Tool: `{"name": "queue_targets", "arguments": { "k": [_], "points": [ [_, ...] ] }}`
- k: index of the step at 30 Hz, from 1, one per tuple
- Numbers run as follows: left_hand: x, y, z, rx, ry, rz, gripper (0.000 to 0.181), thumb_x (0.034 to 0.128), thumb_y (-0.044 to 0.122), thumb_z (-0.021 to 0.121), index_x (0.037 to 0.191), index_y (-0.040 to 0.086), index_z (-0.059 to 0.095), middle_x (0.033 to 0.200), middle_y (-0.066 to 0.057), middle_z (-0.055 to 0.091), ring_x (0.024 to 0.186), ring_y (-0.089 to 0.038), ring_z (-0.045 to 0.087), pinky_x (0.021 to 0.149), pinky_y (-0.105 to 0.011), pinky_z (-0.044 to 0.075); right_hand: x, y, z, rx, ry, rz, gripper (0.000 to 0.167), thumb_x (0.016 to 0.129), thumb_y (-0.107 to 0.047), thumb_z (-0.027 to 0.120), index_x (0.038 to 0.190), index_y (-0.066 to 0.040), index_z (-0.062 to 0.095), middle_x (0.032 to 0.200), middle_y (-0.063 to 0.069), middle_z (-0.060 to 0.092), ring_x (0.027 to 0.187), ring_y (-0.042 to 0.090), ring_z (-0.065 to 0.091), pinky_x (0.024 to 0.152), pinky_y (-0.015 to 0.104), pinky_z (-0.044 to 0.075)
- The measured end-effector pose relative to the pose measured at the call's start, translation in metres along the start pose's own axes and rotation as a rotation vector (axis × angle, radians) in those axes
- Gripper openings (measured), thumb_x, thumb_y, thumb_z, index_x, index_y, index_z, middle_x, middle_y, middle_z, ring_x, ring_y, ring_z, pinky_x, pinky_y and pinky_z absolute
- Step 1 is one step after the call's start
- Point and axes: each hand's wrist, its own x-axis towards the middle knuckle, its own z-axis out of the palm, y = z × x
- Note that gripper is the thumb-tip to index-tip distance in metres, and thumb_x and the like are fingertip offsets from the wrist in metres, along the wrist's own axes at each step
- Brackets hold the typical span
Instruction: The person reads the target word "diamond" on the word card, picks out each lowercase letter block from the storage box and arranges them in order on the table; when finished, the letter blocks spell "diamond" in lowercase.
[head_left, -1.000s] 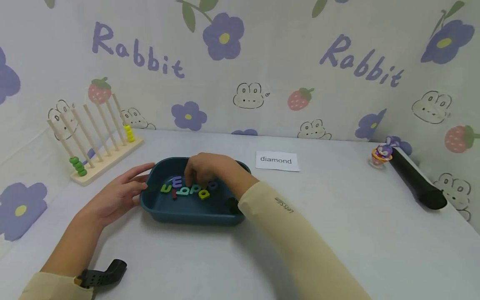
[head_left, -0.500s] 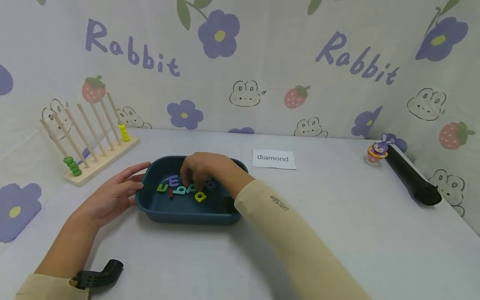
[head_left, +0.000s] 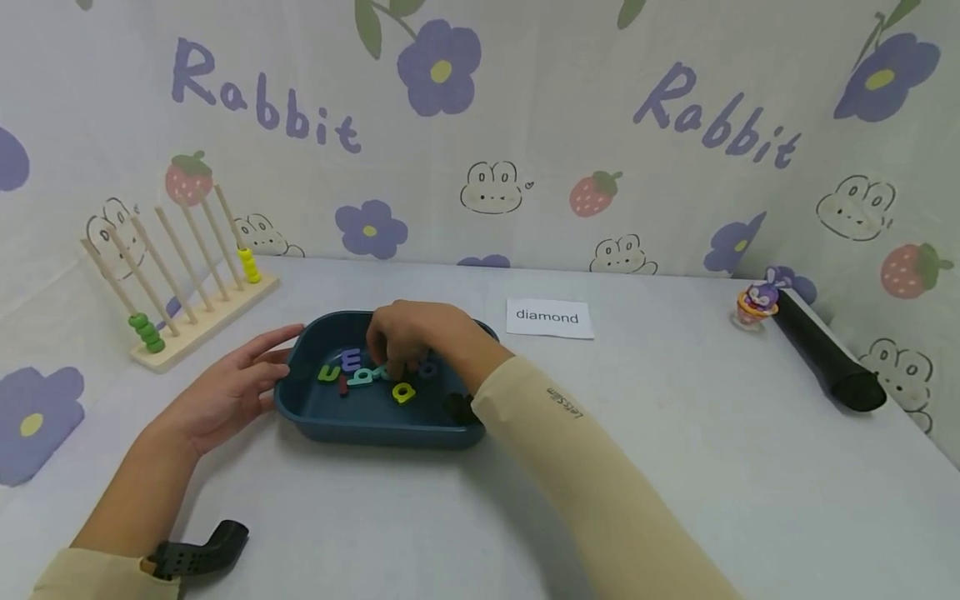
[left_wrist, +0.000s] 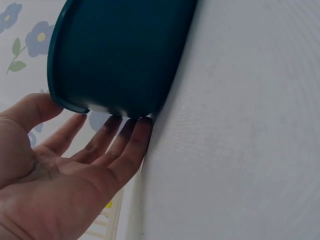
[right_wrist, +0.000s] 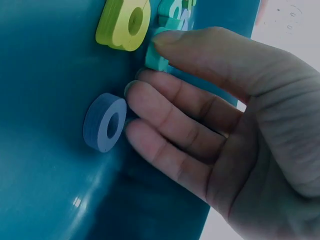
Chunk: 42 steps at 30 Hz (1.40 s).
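A dark blue-green tray (head_left: 378,435) stands on the white table with several small foam letters inside. My left hand (head_left: 225,398) rests at its left end, fingers fairly straight; in the left wrist view the fingertips touch the outer wall and the thumb lies at the rim. Over the tray, my right hand (head_left: 418,329) reaches down among the letters. Its thumb presses a teal letter (right_wrist: 156,54) from one side; the index finger is hidden behind. A purple-blue ring-shaped letter (right_wrist: 94,122) lies near the other fingertips, and a yellow letter (right_wrist: 116,31) beside the teal one.
A wooden peg stand (head_left: 206,325) with green and yellow beads stands at the back left. Behind the tray lies a card (head_left: 550,319) reading "diamond". Far right are a small purple rabbit figure (head_left: 757,302) and a long black object (head_left: 828,354).
The right hand stays low in the tray and has shifted only slightly among the letters; the teal letter at its fingers looks a little displaced. The left hand keeps its place on the tray.
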Motion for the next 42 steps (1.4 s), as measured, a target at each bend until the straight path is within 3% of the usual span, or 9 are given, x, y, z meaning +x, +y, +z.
{"name": "queue_targets", "arguments": {
  "k": [4,8,13,19,23,28,35,42],
  "points": [
    [0.0,0.0,0.001,0.019,0.001,-0.005,0.065,0.1095,0.02,0.049,0.167,0.022,0.018,0.165,-0.016,0.021,0.13,-0.016,0.051,0.097,-0.024,0.053,0.002,0.002,-0.001,0.055,-0.001,-0.004,0.014,0.091,-0.015,0.078,0.104,-0.016,0.073,0.105,0.003,0.069,0.085,0.018,0.07,0.081,0.035,0.059],
    [0.001,0.001,0.002,0.006,0.011,-0.018,0.07,0.1088,0.019,0.049,0.168,0.024,0.012,0.172,-0.018,0.009,0.144,-0.029,0.038,0.097,-0.022,0.053,0.002,0.004,-0.006,0.094,0.012,-0.03,0.011,0.091,-0.017,0.078,0.101,-0.016,0.074,0.1,0.003,0.072,0.086,0.017,0.071,0.083,0.034,0.059],
    [0.003,0.003,0.002,0.0,-0.001,-0.003,0.071,0.1074,0.013,0.048,0.168,0.022,0.012,0.174,-0.016,0.004,0.152,-0.039,0.025,0.097,-0.02,0.052,-0.005,0.011,-0.017,0.21,0.029,-0.08,0.014,0.091,-0.017,0.077,0.105,-0.013,0.075,0.102,0.004,0.073,0.091,0.021,0.073,0.085,0.034,0.06],
    [0.003,0.005,0.0,0.015,-0.029,0.014,0.069,0.1069,0.011,0.047,0.167,0.019,0.014,0.173,-0.016,0.004,0.148,-0.033,0.029,0.098,-0.021,0.051,-0.02,0.016,-0.028,0.31,0.059,-0.156,0.027,0.095,-0.017,0.071,0.122,-0.011,0.072,0.112,0.006,0.073,0.095,0.025,0.074,0.084,0.033,0.06],
    [0.001,0.003,0.0,0.017,-0.025,0.01,0.068,0.1076,0.012,0.046,0.167,0.019,0.014,0.173,-0.016,0.005,0.148,-0.033,0.029,0.099,-0.021,0.051,-0.028,0.015,-0.031,0.34,0.072,-0.159,0.026,0.095,-0.015,0.071,0.12,-0.007,0.071,0.113,0.008,0.072,0.094,0.023,0.075,0.085,0.033,0.06],
    [0.001,-0.001,0.002,0.017,-0.015,0.009,0.068,0.1078,0.012,0.046,0.167,0.02,0.015,0.173,-0.016,0.005,0.148,-0.032,0.03,0.099,-0.021,0.051,-0.04,0.016,-0.034,0.335,0.116,-0.137,0.025,0.095,-0.016,0.071,0.117,-0.006,0.072,0.11,0.007,0.073,0.094,0.02,0.075,0.085,0.03,0.06],
    [0.001,-0.003,-0.001,0.011,-0.026,0.02,0.067,0.1083,0.013,0.047,0.167,0.021,0.016,0.172,-0.018,0.009,0.134,-0.015,0.047,0.098,-0.022,0.052,-0.06,0.017,-0.036,0.302,0.172,-0.195,0.032,0.094,-0.014,0.069,0.126,-0.012,0.072,0.109,0.005,0.074,0.1,0.028,0.072,0.084,0.029,0.059],
    [0.002,-0.003,0.0,-0.005,-0.024,0.023,0.066,0.1088,0.014,0.048,0.167,0.02,0.017,0.169,-0.016,0.013,0.129,-0.011,0.051,0.097,-0.022,0.052,-0.076,0.02,-0.032,0.262,0.262,-0.156,0.033,0.093,-0.013,0.067,0.126,-0.018,0.072,0.106,0.004,0.075,0.094,0.029,0.072,0.081,0.033,0.058]
  ]
}}
